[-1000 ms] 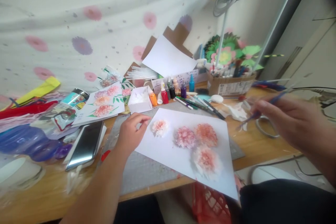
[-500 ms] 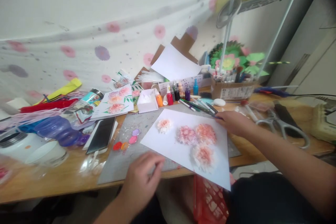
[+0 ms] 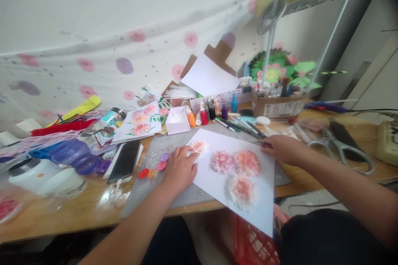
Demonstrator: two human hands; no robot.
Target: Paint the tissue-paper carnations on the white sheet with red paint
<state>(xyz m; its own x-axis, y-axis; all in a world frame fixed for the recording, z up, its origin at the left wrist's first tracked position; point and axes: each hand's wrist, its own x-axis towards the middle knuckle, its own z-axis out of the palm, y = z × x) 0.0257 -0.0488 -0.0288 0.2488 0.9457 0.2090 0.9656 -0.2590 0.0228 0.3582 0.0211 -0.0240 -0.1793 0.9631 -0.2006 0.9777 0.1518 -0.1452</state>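
A white sheet of paper [image 3: 214, 190] with several fluffy painted flowers in pink, orange and purple lies at a slant, its near corner past the table edge. My left hand [image 3: 180, 169] rests over the sheet's left edge, fingers stretched and slightly apart, touching beside the small pale flower [image 3: 198, 146]. At the upper right edge, my right hand [image 3: 282, 149] is closed on a thin dark blue stick [image 3: 265, 143], perhaps a brush; most of it is hidden. Several pens [image 3: 241, 126] lie just beyond the sheet. Paint blobs [image 3: 152, 173] in red, orange, pink and purple sit left of my left hand.
A grey mat [image 3: 137, 198] lies under the sheet. Paint bottles [image 3: 224, 111] and a white box [image 3: 178, 120] stand behind. On the left are a phone [image 3: 124, 160] and a purple bottle [image 3: 74, 155]; on the right, scissors [image 3: 338, 147] and a cardboard pen box [image 3: 278, 105].
My left hand has moved forward from near the table edge onto the sheet's left side, and its fingers have stretched out. The right hand stays at the upper right edge.
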